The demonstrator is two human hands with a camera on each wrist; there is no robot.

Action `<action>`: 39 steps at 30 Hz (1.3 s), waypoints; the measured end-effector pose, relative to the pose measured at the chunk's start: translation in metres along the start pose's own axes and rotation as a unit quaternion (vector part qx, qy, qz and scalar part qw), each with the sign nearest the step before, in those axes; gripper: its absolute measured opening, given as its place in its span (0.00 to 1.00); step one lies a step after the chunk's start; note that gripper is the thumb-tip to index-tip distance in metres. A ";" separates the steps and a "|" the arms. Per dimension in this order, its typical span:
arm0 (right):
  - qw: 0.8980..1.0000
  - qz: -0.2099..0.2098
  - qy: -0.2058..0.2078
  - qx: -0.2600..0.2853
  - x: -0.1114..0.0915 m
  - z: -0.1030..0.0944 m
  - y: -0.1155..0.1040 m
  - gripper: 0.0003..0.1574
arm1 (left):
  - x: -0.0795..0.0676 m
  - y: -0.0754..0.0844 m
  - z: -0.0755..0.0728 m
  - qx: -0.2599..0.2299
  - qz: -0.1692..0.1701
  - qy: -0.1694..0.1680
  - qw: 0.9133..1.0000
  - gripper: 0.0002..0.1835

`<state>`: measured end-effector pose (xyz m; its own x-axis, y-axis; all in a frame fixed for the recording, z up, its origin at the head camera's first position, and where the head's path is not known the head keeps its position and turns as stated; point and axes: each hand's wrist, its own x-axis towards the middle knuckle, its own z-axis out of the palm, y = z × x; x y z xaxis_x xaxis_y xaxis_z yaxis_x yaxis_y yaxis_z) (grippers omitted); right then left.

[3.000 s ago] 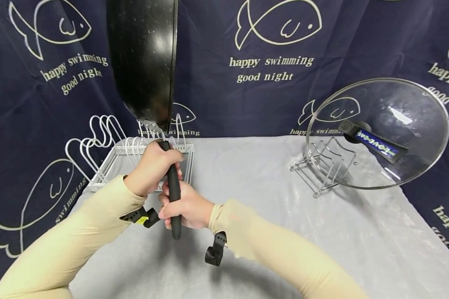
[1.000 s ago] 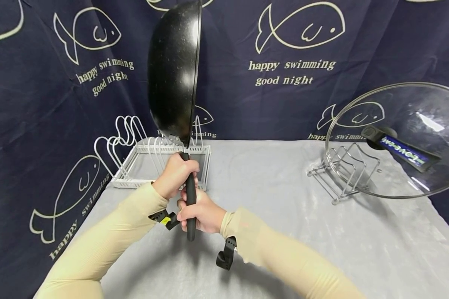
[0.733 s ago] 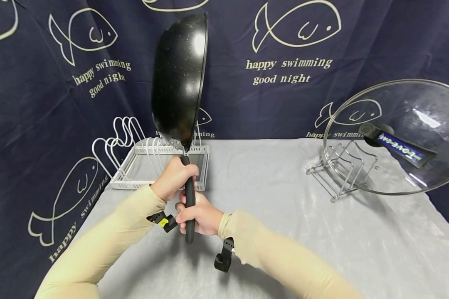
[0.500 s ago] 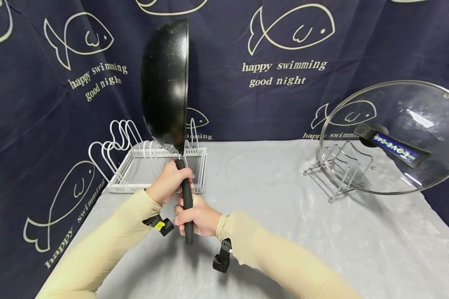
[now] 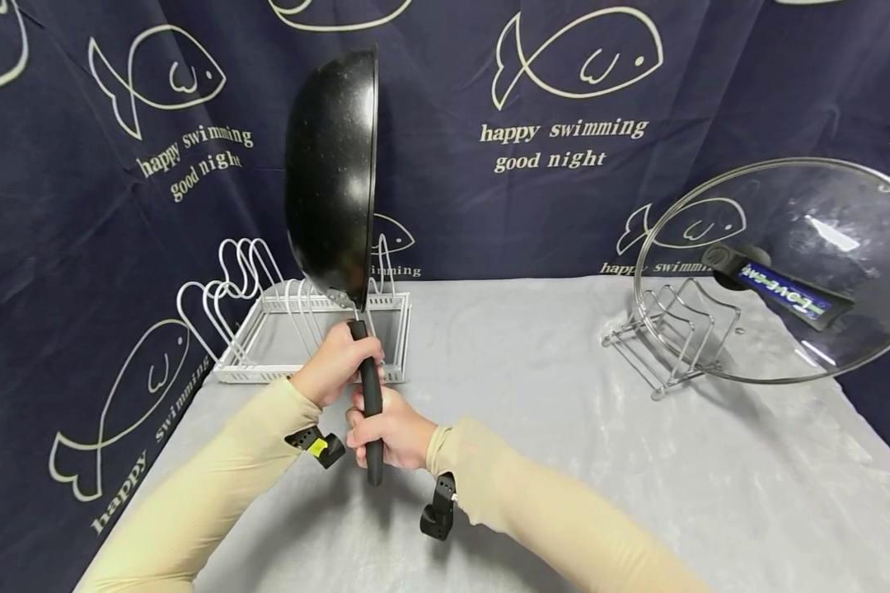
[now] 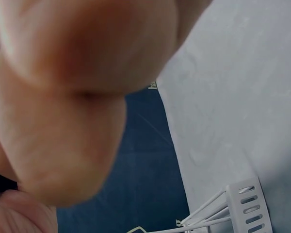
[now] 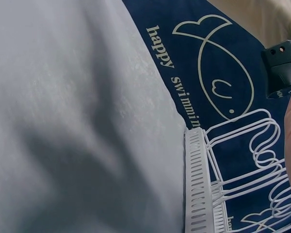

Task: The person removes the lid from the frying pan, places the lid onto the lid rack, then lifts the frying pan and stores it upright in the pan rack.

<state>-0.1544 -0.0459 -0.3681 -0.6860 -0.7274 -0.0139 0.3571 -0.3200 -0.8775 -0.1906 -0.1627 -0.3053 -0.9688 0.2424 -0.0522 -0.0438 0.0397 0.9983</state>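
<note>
A black wok (image 5: 330,173) stands upright on its edge, open side to the right, its handle (image 5: 372,391) pointing down toward me. My left hand (image 5: 335,360) grips the upper part of the handle, with the thumb laid across it. Just below, my right hand (image 5: 396,432) holds the handle's lower part. Behind the handle is a white wire rack (image 5: 248,375) on a tray base; the wok's lower edge overlaps it in the head view. Curled fingers (image 6: 63,126) fill much of the left wrist view and hide what they hold.
A glass lid (image 5: 793,185) with a black handle leans in a small chrome rack (image 5: 658,387) at right, reaching past its sides. A grey cloth (image 5: 519,395) covers the table. Dark blue fish-print curtain (image 5: 445,206) hangs at back and left.
Since three seconds ago the wok has come lower, its whole outline now in view. Over the last half second it sinks slightly; both hands keep their grip. The head view has shifted too.
</note>
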 end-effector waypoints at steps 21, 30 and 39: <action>1.000 0.006 0.028 0.009 0.004 -0.001 0.018 0.20 | 0.000 -0.015 -0.005 -0.011 -0.018 -0.019 1.000 0.06; 0.998 -0.002 0.031 0.046 -0.005 0.001 0.012 0.21 | 0.004 -0.011 0.004 -0.002 -0.008 -0.038 0.999 0.07; 0.998 0.004 0.017 0.065 -0.006 0.004 0.020 0.21 | 0.000 -0.015 0.002 0.017 -0.026 -0.035 0.999 0.07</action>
<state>-0.1408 -0.0500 -0.3835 -0.7036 -0.7095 -0.0390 0.4407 -0.3926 -0.8072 -0.1898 -0.1613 -0.3208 -0.9461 0.3057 -0.1075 -0.0847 0.0867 0.9926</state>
